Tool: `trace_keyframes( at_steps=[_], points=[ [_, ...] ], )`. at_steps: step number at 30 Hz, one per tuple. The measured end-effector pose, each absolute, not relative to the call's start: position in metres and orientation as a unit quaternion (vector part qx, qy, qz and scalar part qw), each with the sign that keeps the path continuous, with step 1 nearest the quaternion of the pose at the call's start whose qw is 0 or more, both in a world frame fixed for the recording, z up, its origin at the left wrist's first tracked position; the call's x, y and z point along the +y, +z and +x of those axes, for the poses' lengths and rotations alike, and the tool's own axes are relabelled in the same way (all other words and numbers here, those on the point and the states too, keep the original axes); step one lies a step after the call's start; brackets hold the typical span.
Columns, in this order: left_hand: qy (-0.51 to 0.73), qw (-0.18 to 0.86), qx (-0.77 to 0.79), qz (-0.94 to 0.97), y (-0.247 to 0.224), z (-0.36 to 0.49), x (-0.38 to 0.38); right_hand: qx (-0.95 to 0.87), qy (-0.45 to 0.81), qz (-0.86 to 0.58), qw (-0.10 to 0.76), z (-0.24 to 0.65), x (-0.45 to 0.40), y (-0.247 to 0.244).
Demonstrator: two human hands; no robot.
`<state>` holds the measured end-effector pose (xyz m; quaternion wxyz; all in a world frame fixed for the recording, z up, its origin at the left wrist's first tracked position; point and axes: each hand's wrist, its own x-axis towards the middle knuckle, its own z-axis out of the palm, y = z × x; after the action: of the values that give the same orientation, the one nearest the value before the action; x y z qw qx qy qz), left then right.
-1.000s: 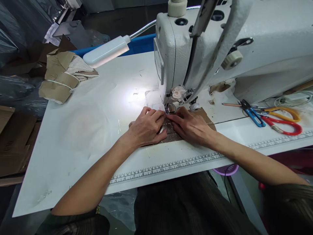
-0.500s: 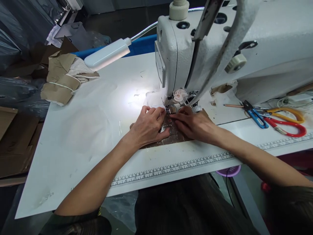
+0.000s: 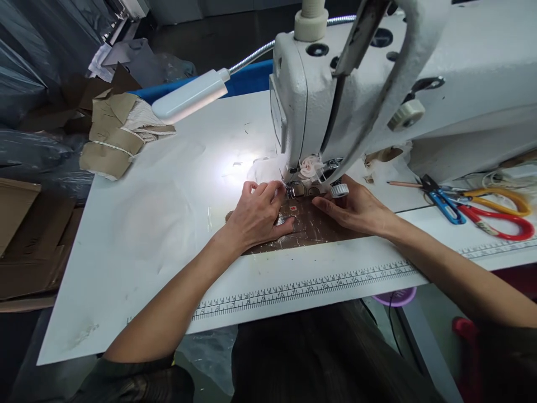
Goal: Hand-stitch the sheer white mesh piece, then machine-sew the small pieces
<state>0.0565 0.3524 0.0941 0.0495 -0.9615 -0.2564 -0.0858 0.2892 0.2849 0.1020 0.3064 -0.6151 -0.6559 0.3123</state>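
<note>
My left hand [image 3: 260, 215] lies just left of the needle area of a white sewing machine [image 3: 290, 106]. Its fingertips are bent together by the presser foot [image 3: 297, 190], closed on something too small to make out, while the thumb rests on the brown, shiny machine plate [image 3: 310, 232]. To the right of the foot is my right hand [image 3: 361, 210], open, thumb stretched over the plate. Its other fingers are partly hidden behind a white ridged knob [image 3: 339, 191]. A pale ruffled fabric piece [image 3: 310, 166] sits on the machine just above the foot.
Red-handled scissors [image 3: 499, 224], yellow-handled scissors [image 3: 501, 197] and blue-handled snips [image 3: 447, 204] lie at the right. A lit lamp [image 3: 191, 96] hangs over the white table [image 3: 138, 280]. A tied bundle [image 3: 113, 143] sits at the back left. A ruler strip [image 3: 310, 291] runs along the front edge.
My right hand has moved right, away from the presser foot, uncovering more of the plate. My left hand has stayed nearly in place. The whole view has shifted slightly.
</note>
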Motion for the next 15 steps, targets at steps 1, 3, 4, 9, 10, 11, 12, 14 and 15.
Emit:
trace_keyframes(
  at_steps=[1,3,4,9,10,11,12,14,15],
  points=[
    [-0.087,0.047,-0.258,-0.961,0.094,0.056,0.353,-0.646,0.303,-0.626,0.316,0.287,0.283,0.102],
    [-0.095,0.037,-0.26,-0.96,0.095,0.055,0.355,-0.636,0.276,-0.64,0.332,0.283,0.279,0.099],
    [-0.102,0.031,-0.262,-0.959,0.097,0.054,0.357,-0.639,0.262,-0.642,0.334,0.281,0.278,0.098],
    [-0.14,0.021,-0.329,-0.934,0.103,0.05,0.371,-0.678,0.185,-0.63,0.33,0.278,0.276,0.089],
    [-0.139,0.016,-0.341,-0.93,0.103,0.05,0.375,-0.686,0.175,-0.626,0.327,0.279,0.276,0.088],
    [-0.132,0.01,-0.347,-0.928,0.102,0.05,0.38,-0.692,0.167,-0.622,0.325,0.279,0.276,0.088],
    [-0.121,0.004,-0.346,-0.93,0.101,0.051,0.385,-0.696,0.162,-0.619,0.326,0.279,0.276,0.087],
    [-0.103,-0.003,-0.323,-0.941,0.098,0.052,0.398,-0.697,0.154,-0.616,0.332,0.28,0.276,0.086],
    [-0.107,-0.005,-0.308,-0.945,0.097,0.053,0.405,-0.695,0.151,-0.617,0.336,0.28,0.276,0.085]
  ],
)
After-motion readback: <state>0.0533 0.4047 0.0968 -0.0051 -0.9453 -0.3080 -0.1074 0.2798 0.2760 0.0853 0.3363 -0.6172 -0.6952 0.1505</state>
